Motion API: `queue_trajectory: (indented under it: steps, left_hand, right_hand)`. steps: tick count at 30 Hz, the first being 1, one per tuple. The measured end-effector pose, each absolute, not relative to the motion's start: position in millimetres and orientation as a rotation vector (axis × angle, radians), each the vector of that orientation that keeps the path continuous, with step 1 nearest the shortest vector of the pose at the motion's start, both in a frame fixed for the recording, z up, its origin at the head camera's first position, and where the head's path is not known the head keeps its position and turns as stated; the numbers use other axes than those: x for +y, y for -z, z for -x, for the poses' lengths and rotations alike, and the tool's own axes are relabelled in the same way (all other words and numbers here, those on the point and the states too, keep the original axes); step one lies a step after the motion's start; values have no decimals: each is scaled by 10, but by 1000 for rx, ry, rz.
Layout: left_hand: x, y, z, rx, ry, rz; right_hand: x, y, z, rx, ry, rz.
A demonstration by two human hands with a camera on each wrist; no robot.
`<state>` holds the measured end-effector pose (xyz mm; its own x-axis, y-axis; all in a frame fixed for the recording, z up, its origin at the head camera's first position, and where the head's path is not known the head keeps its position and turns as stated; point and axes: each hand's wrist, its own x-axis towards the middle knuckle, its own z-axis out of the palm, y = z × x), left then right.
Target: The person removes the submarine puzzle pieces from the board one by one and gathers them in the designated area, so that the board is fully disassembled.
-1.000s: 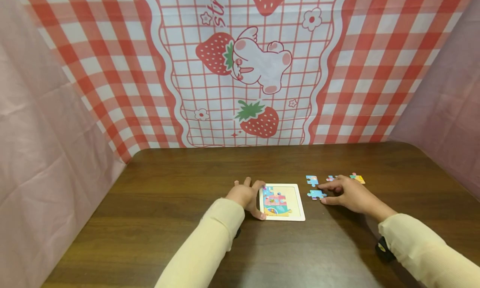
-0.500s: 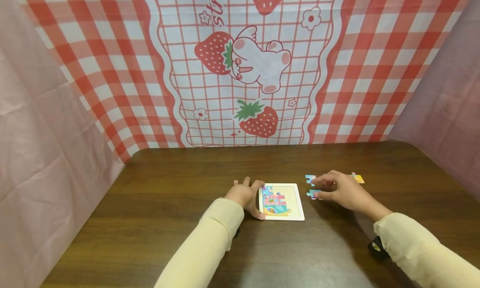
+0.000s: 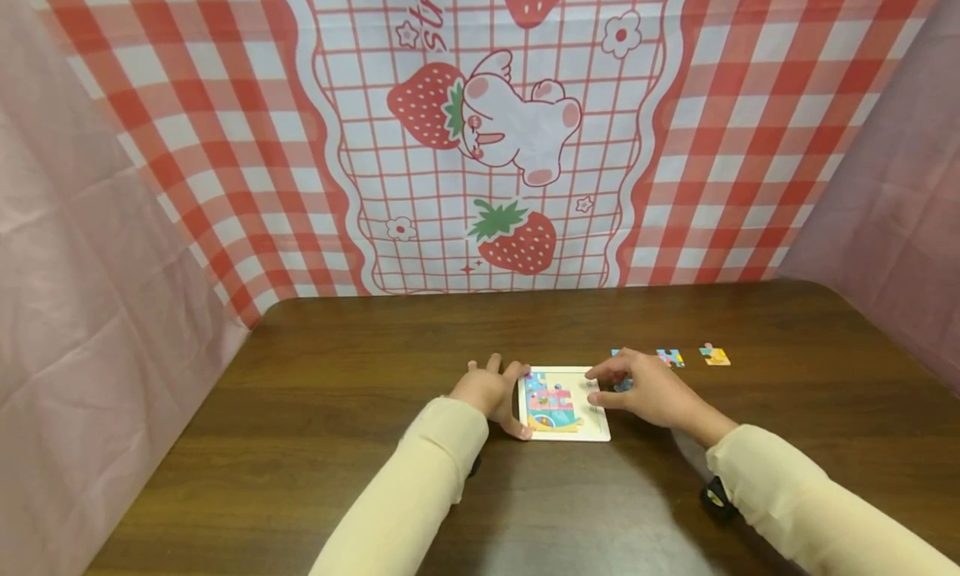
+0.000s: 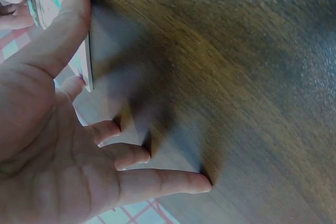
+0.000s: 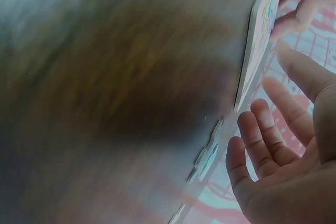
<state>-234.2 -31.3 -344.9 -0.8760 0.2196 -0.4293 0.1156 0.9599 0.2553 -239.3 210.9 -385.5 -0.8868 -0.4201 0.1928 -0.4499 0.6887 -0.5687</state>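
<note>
My left hand (image 3: 483, 390) rests at the left side of a white-framed jigsaw puzzle tray (image 3: 603, 430), thumb at its near corner and index finger at its far one. The other left fingers (image 4: 165, 182) spread straight over the table. Joined pieces (image 3: 551, 405) with a pink and teal picture fill the tray's left part; the right part shows bare cream backing. My right hand (image 3: 651, 388) hovers at the tray's right edge, thumb and index finger apart, nothing visible between them. Under that hand, a blue jigsaw piece (image 3: 622, 385) is partly hidden.
Another blue piece (image 3: 616, 353) peeks out behind the right hand. Farther right lie a blue and pink piece (image 3: 670, 358) and a yellow piece (image 3: 716, 355). A red-checked strawberry cloth (image 3: 517, 242) hangs at the back of the brown table (image 3: 375, 334).
My right hand has moved left from over the loose pieces to the tray's right edge, uncovering the blue and pink piece. My left hand has stayed at the tray.
</note>
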Motion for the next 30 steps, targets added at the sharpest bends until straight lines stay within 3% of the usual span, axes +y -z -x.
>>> queue_trajectory:
  steps: [30]
  left_hand:
    - [-318,3448,2332,2643,-297,-211]
  right_hand:
    - [1766,3837,2442,-2888,-869,-816]
